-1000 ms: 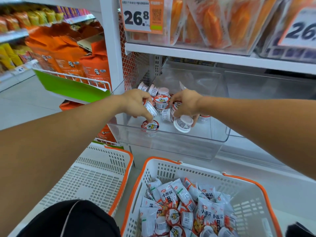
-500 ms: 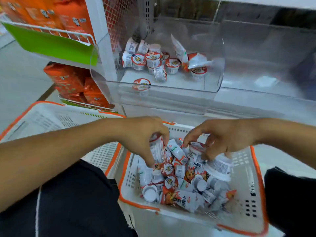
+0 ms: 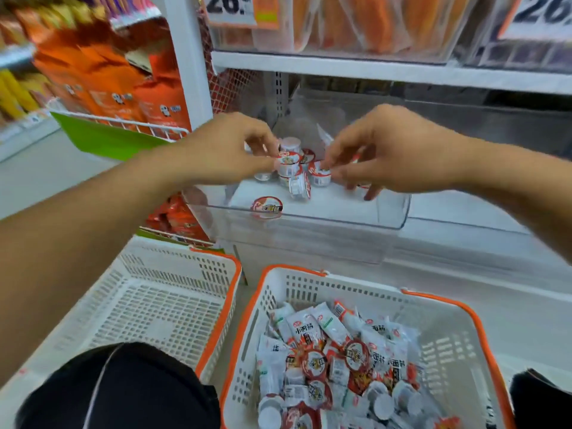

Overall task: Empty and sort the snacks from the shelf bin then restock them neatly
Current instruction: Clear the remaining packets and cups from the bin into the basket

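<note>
Nearest, the right-hand basket (image 3: 445,308), white with an orange rim, holds a loose heap of snack packets (image 3: 309,329) and small cups (image 3: 356,356) across its floor, unsorted as far as I can judge; beside it on the left, the second basket (image 3: 173,308) shows only its bare slatted floor, so sorting looks not yet begun; emptying seems well along but unfinished.

Beyond, the clear shelf bin (image 3: 393,209) carries a small cluster of cups (image 3: 320,173) near its middle, one lone cup (image 3: 266,206) at its front left edge, and a packet (image 3: 325,136) toward its back; those few remain to come out, then restocking.

Over that cluster, the left hand (image 3: 223,153) pinches the top cup (image 3: 289,157) with fingertips curled; the right hand (image 3: 383,156) reaches down with curled fingers at a cup, though blur hides whether it grasps it.
</note>
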Action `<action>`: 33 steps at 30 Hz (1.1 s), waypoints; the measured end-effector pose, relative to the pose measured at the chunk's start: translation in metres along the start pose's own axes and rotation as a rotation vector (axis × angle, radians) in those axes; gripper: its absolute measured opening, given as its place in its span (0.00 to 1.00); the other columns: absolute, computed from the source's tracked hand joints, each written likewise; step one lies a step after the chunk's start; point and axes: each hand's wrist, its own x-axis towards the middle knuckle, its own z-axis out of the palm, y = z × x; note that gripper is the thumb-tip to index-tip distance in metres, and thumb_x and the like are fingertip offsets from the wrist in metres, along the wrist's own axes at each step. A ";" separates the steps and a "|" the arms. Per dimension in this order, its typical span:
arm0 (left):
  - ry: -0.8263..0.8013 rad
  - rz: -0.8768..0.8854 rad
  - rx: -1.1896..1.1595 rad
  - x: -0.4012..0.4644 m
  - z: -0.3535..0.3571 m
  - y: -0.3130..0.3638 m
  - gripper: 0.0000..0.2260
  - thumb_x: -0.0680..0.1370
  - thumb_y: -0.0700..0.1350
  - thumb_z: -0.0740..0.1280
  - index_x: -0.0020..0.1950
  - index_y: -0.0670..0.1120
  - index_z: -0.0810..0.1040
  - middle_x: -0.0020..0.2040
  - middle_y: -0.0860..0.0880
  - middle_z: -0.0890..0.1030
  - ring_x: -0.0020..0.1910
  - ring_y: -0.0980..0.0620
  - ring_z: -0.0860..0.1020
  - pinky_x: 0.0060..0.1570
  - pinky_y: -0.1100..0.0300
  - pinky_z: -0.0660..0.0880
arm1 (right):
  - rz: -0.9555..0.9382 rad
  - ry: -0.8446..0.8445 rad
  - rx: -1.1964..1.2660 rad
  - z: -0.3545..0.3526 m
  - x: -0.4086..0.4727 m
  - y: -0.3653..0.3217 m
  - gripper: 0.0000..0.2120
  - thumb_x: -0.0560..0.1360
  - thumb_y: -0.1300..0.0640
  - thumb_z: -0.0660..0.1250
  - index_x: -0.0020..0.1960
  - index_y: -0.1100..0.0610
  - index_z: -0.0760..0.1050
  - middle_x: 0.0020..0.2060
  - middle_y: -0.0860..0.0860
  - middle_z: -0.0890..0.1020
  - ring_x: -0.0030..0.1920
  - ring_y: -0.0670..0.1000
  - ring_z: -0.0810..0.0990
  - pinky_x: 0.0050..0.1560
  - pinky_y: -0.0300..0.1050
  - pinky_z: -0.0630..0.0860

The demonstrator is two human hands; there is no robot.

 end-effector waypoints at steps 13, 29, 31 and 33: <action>-0.461 -0.387 0.267 0.088 0.089 -0.044 0.15 0.69 0.51 0.77 0.47 0.43 0.80 0.48 0.45 0.81 0.46 0.46 0.82 0.46 0.54 0.82 | 0.042 -0.423 -0.714 0.092 0.131 0.060 0.25 0.75 0.53 0.73 0.70 0.53 0.72 0.66 0.55 0.73 0.64 0.58 0.74 0.59 0.48 0.72; -0.295 -0.107 0.316 0.123 0.090 -0.038 0.30 0.78 0.43 0.67 0.78 0.56 0.61 0.75 0.46 0.58 0.69 0.38 0.68 0.64 0.49 0.72 | 0.475 0.124 -0.585 0.014 0.114 0.069 0.30 0.64 0.30 0.74 0.34 0.57 0.72 0.30 0.50 0.75 0.30 0.51 0.74 0.30 0.42 0.68; -0.250 -0.127 0.340 0.123 0.091 -0.033 0.28 0.78 0.43 0.67 0.77 0.55 0.64 0.72 0.44 0.61 0.68 0.38 0.69 0.64 0.49 0.71 | 0.503 0.091 -0.567 0.017 0.124 0.074 0.30 0.64 0.31 0.74 0.37 0.58 0.74 0.31 0.50 0.76 0.32 0.51 0.75 0.33 0.43 0.73; -0.180 -0.129 0.304 0.120 0.091 -0.031 0.22 0.78 0.41 0.67 0.72 0.50 0.68 0.64 0.45 0.65 0.61 0.41 0.71 0.56 0.52 0.71 | 0.498 0.111 -0.567 0.023 0.134 0.083 0.28 0.66 0.36 0.76 0.44 0.61 0.75 0.38 0.52 0.76 0.38 0.53 0.78 0.41 0.46 0.78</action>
